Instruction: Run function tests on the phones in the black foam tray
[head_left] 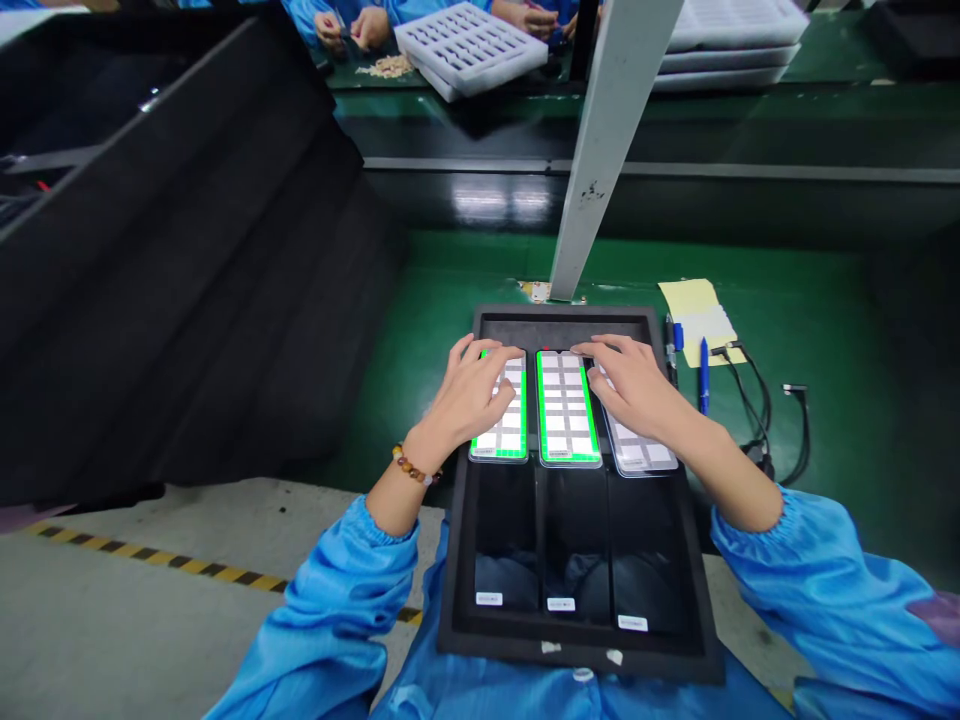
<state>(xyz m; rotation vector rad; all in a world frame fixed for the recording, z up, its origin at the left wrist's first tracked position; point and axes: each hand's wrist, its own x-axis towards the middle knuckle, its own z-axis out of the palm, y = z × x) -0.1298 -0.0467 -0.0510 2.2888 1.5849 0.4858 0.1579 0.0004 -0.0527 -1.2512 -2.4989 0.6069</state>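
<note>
A black foam tray (459, 560) rests on my lap and the green bench edge, holding smartphones in two rows. Three in the far row are lit with white and grey block grids: the left phone (495, 442), the middle phone (568, 405) and the right phone (643, 452). Green fills the borders of the left and middle grids; the right shows none that I can see. My left hand (472, 392), fingers spread, lies over the left phone. Across the upper right phone reaches my right hand (626, 385), also open, its index fingertip near the middle phone's top corner. Neither hand grips anything.
Dark-screened phones (574, 545) with white labels fill the near row. Right of the tray lie a blue pen (704, 375), yellow paper (686, 297) and black cables (765, 410). A grey post (600, 150) rises behind. Black cloth (247, 280) hangs left. Co-workers' hands (371, 28) and white trays (472, 50) are beyond.
</note>
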